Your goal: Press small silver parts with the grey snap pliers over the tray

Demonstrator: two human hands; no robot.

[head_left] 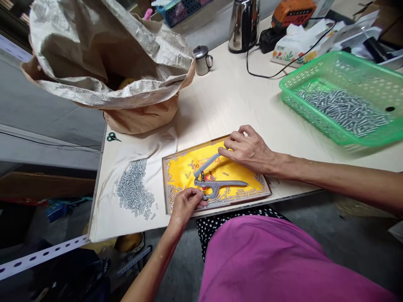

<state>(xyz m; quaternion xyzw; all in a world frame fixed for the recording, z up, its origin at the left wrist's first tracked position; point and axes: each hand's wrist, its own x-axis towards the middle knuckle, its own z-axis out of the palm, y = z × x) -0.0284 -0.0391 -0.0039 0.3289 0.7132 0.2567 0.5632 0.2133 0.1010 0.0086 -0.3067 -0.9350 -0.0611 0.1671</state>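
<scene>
Grey hand pliers with a coil spring at the pivot (223, 183) lie spread over a shallow tray (217, 206) with a yellow bottom and brown rim. My right hand (248, 149) has its curled fingers around the end of the upper handle. Beside the jaw, my left hand (188, 204) pinches thumb and fingers together; what lies between them is too small to make out. Small silvery spring-like metal pieces (241, 193) are scattered in the tray, mostly along its edges. More such pieces form a heap (134, 188) on a white cloth left of the tray.
A green basket (307, 121) of small metal pieces stands at right. A large open sack (141, 113) occupies the back left, near green-handled scissors (112, 137). Behind are a lidded metal cup (202, 62), a kettle (243, 27) and a black cable (267, 76). The table's front edge is close to me.
</scene>
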